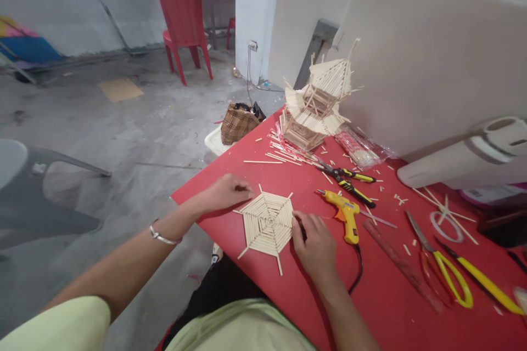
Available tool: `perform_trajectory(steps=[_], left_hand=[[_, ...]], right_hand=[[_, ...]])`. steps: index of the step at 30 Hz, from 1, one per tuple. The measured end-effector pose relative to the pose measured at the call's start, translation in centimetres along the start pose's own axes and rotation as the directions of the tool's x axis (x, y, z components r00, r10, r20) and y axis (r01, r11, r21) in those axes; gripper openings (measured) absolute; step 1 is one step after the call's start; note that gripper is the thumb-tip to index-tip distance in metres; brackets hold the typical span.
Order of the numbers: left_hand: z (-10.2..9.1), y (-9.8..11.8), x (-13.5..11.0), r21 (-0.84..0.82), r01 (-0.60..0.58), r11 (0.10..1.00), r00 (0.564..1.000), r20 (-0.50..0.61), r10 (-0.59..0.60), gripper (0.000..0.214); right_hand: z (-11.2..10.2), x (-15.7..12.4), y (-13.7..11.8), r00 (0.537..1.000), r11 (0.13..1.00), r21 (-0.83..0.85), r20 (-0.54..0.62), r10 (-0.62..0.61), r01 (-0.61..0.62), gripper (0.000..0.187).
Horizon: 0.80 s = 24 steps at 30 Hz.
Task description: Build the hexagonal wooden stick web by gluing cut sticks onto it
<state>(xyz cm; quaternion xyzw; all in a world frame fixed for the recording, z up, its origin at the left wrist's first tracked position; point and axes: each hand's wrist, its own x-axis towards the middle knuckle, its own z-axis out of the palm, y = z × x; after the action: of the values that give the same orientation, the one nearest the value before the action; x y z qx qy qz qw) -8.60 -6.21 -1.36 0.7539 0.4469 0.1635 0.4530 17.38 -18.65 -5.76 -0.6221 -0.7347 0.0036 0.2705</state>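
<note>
A hexagonal panel of thin wooden sticks [268,224] lies on the red table near its front edge. Its sticks form nested rings like a web, and stick ends jut out at the corners. My right hand [315,247] has thumb and fingers bent at the panel's right edge, gripping it there. Just off the upper left corner is my left hand [229,191], its fingers curled together; anything between the fingertips is too small to make out. A yellow hot glue gun [342,211] rests right of the panel, with a glue stick in its back.
Behind stand a stick-built pagoda model [317,101] and bagged sticks [358,145]. Cutting pliers [346,178], scissors [438,263], a yellow-handled tool [481,277] and a tape ring [447,226] lie rightward. Loose sticks are scattered. A red chair [183,16] stands beyond.
</note>
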Motion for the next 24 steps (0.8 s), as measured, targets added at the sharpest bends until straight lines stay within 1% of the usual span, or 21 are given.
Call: perform_trajectory(steps=[2, 6, 9, 13, 17, 24], left_hand=[[-0.4, -0.5, -1.3, -0.008, -0.026, 1.0, 1.0, 0.011, 0.026, 0.018], [-0.4, -1.1, -3.7, 0.119, -0.065, 0.991, 0.997, -0.022, 0.068, 0.012], [-0.1, -1.1, -4.7, 0.174, -0.074, 0.982, 0.996, -0.042, 0.082, 0.013], [0.4, -0.9, -5.1, 0.179, -0.079, 0.981, 0.994, -0.063, 0.092, 0.016], [0.7, -1.1, -5.2, 0.183, -0.104, 0.978, 0.988, -0.091, 0.122, 0.019], [0.8, -0.7, -5.4, 0.194, -0.09, 0.977, 0.987, -0.112, 0.114, 0.02]], right_hand=[[0.0, 0.0, 0.0, 1.0, 1.0, -0.007, 0.002, 0.002, -0.002, 0.023], [0.1, -0.1, 0.1, 1.0, 1.0, -0.007, 0.007, 0.014, -0.014, 0.025], [0.2, -0.2, 0.2, 1.0, 1.0, -0.008, 0.009, 0.022, -0.022, 0.027], [0.2, -0.2, 0.3, 1.0, 1.0, 0.009, 0.019, 0.021, -0.021, 0.027], [0.3, -0.2, 0.3, 1.0, 1.0, 0.013, -0.007, 0.022, -0.022, 0.026], [0.4, -0.2, 0.2, 1.0, 0.999, 0.02, -0.012, 0.029, -0.029, 0.025]])
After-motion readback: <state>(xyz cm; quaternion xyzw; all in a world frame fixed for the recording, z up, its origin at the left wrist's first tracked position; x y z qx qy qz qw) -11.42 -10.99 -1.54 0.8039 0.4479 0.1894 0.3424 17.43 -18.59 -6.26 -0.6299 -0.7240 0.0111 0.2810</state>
